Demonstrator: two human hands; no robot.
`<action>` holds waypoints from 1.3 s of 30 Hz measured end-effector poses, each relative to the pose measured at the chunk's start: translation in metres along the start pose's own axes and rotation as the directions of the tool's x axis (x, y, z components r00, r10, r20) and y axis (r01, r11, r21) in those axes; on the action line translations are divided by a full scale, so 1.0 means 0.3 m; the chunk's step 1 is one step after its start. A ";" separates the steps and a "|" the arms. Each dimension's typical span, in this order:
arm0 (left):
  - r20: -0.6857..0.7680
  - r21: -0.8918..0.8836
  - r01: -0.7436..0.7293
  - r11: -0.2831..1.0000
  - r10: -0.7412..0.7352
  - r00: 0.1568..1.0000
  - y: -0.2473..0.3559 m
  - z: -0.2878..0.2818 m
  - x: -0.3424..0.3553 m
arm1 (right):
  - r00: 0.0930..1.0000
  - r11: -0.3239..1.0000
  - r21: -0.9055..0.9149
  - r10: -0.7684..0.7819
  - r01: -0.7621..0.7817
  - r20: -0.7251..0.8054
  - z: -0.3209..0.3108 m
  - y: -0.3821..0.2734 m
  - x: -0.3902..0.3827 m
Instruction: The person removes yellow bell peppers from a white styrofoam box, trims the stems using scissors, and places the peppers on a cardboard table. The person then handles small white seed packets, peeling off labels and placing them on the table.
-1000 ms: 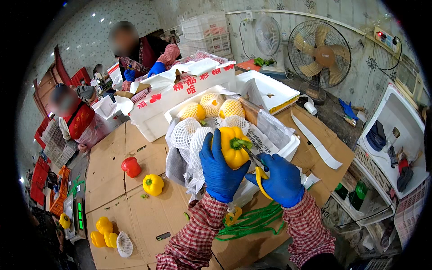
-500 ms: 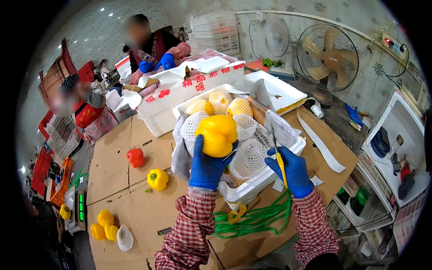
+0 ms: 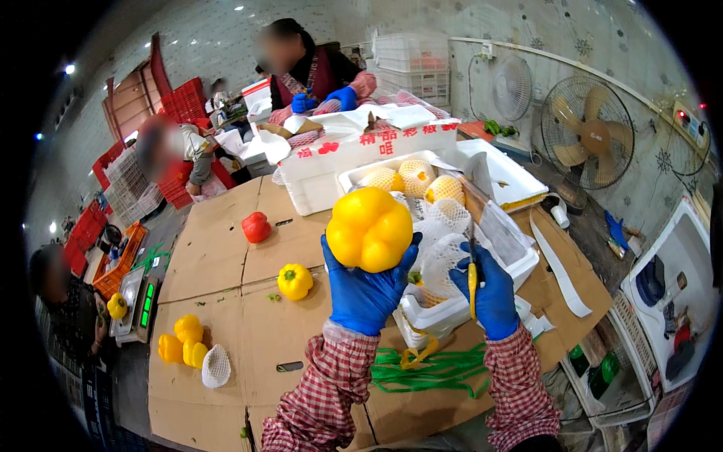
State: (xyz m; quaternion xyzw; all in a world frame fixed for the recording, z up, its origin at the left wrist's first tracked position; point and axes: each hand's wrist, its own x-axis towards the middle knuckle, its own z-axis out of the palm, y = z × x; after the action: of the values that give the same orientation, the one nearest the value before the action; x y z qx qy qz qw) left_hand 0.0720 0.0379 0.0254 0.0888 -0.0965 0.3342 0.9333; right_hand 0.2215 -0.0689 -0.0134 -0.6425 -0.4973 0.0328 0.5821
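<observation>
Brown, cardboard-covered tabletop point(image 3: 218, 260) fronts a patterned wall point(image 3: 527, 26), a large fan point(image 3: 593, 135) at two o'clock. The left hand point(image 3: 365, 297) cups a yellow pepper point(image 3: 369, 230) in a curled grip, the pepper at its twelve o'clock; the right hand point(image 3: 493, 294), at four o'clock, clenches yellow-handled scissors point(image 3: 473, 290).

I note, far right, a large fan point(image 3: 593, 136) with a white fan point(image 3: 513, 88) to its left. Far centre: stacked white crates point(image 3: 407, 56). On my left: green-lit scale point(image 3: 147, 305), orange crate point(image 3: 120, 261) beyond.
</observation>
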 end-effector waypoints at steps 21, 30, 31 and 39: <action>0.210 0.934 -0.294 0.202 0.355 0.911 0.103 -0.016 -0.383 | 0.889 0.738 0.572 0.082 -0.358 0.451 0.176 -0.238 -0.171; -0.371 0.854 -0.281 0.437 0.892 0.259 0.731 -0.376 -0.562 | 0.898 0.773 0.495 0.212 -0.396 0.387 0.057 -0.112 -0.180; -0.410 0.812 -0.339 0.475 0.878 0.247 0.820 -0.454 -0.591 | 0.924 0.798 0.497 0.190 -0.342 0.332 0.054 -0.120 -0.177; -0.561 0.610 -0.619 0.494 0.822 0.102 1.193 -0.750 -0.766 | 0.942 0.793 0.513 0.245 -0.331 0.228 0.020 -0.089 -0.131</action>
State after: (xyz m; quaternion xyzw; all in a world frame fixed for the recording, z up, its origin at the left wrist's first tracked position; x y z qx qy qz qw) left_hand -0.3043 0.2225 -0.2107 -0.0310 0.3482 0.7546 0.5553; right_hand 0.1821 -0.0959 -0.0156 -0.5146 -0.4057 0.3091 0.6892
